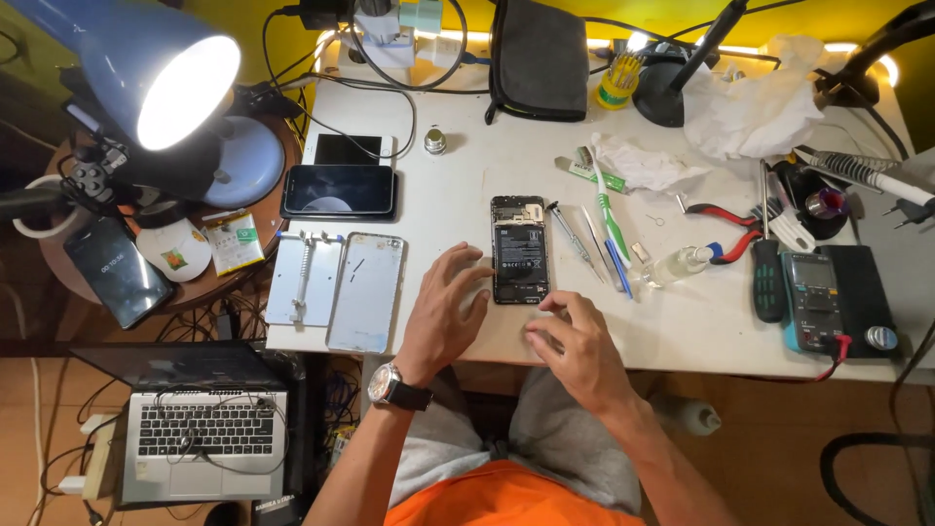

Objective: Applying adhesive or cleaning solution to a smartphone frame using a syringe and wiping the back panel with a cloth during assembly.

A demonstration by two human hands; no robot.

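Opened phone lying flat mid-bench, left hand spread beside its left edge, fingers open, holding nothing, right hand loosely curled below its lower corner, grasp indeterminate, screwdriver just right.

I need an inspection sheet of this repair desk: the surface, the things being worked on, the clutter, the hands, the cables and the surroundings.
Surface: white table, crowded.
Job's things: opened phone, back cover off, flat between both hands.
Clutter: screwdriver, green toothbrush, red pliers, multimeter, crumpled tissue.
Hands: left hand beside the phone, fingers spread; right hand at its lower corner; both hold nothing.
Cables: black leads across the rear edge.
Surroundings: lit lamp, laptop below.
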